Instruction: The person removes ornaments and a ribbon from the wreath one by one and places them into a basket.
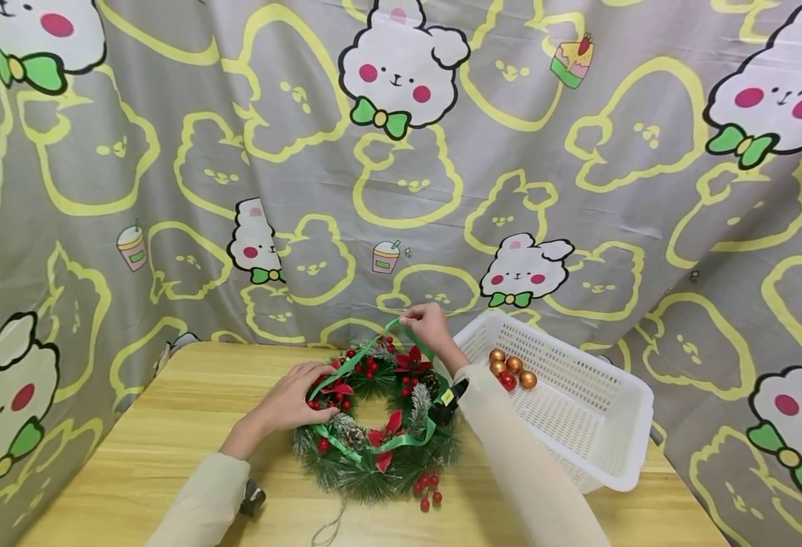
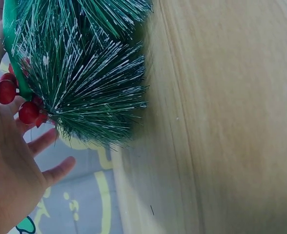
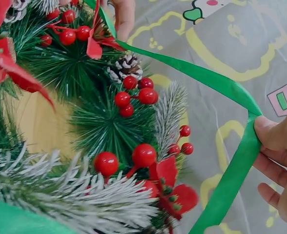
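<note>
A green wreath (image 1: 319,463) with red berries, red flowers, pine cones and frosted sprigs lies on the table. My left hand (image 1: 295,399) rests against its left side, with fingers fairly straight and spread beside the needles and red berries (image 2: 28,112). A long green ribbon (image 3: 197,73) loops over the wreath and passes by the left hand. Beyond the far rim, my right hand (image 1: 430,330) pinches this ribbon between thumb and fingers and holds it raised in a bend. Part of the ribbon lies across the wreath's near side.
A white basket (image 1: 620,463) stands to the right, behind the right forearm, holding several gold balls (image 1: 527,379) and a red ball (image 1: 507,381). A berry sprig (image 1: 426,486) sticks out at the wreath's front, and thin twine (image 1: 329,528) lies near it. A patterned curtain (image 1: 415,182) hangs behind the table.
</note>
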`<state>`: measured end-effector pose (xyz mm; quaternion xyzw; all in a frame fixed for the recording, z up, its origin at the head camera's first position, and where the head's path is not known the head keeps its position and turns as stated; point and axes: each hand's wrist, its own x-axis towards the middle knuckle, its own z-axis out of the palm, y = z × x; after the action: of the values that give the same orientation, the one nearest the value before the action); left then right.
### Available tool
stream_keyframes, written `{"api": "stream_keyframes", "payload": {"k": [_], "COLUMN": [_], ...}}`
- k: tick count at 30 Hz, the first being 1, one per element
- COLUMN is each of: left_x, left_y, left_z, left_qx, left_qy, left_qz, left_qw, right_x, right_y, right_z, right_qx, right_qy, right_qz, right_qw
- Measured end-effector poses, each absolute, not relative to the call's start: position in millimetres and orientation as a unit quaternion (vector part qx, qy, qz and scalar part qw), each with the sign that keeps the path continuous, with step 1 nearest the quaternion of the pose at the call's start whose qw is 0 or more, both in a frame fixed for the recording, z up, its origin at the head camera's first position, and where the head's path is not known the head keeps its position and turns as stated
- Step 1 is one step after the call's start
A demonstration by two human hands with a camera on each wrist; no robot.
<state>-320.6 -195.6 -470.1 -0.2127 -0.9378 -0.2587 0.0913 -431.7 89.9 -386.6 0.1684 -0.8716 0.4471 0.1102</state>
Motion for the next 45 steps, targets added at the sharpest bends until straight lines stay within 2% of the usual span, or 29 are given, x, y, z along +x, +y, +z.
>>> {"api": "stream_keyframes", "payload": {"k": [8,14,23,28,35,45], "left_x": [-322,-322,-321,-320,-321,-321], "left_y": [-197,-196,-195,-197,-197,-198], "left_z": [-473,-475,-473,-474,-474,-475], "left_qx": [-0.216,-0.219,-0.215,-0.212,-0.212,-0.211], "left_qy": [-0.936,-0.932,-0.93,-0.931,-0.931,-0.932], "left_qz": [-0.26,-0.27,-0.282,-0.285,-0.283,-0.278], "left_qw": [0.094,0.1,0.092,0.087,0.09,0.094], "right_x": [-431,-433,-435,-439,-441,-451], "right_y": [78,70,69,77,94,131], "right_z": [-362,-345,-335,-333,-330,-323], "right_qx": [0.174,0.188,0.12,0.087,0.055,0.015], "right_qy": [-0.879,-0.883,-0.882,-0.865,-0.854,-0.84], "right_qz": [0.423,0.387,0.392,0.416,0.441,0.439], "right_qw": [0.137,0.187,0.23,0.268,0.272,0.319]}}
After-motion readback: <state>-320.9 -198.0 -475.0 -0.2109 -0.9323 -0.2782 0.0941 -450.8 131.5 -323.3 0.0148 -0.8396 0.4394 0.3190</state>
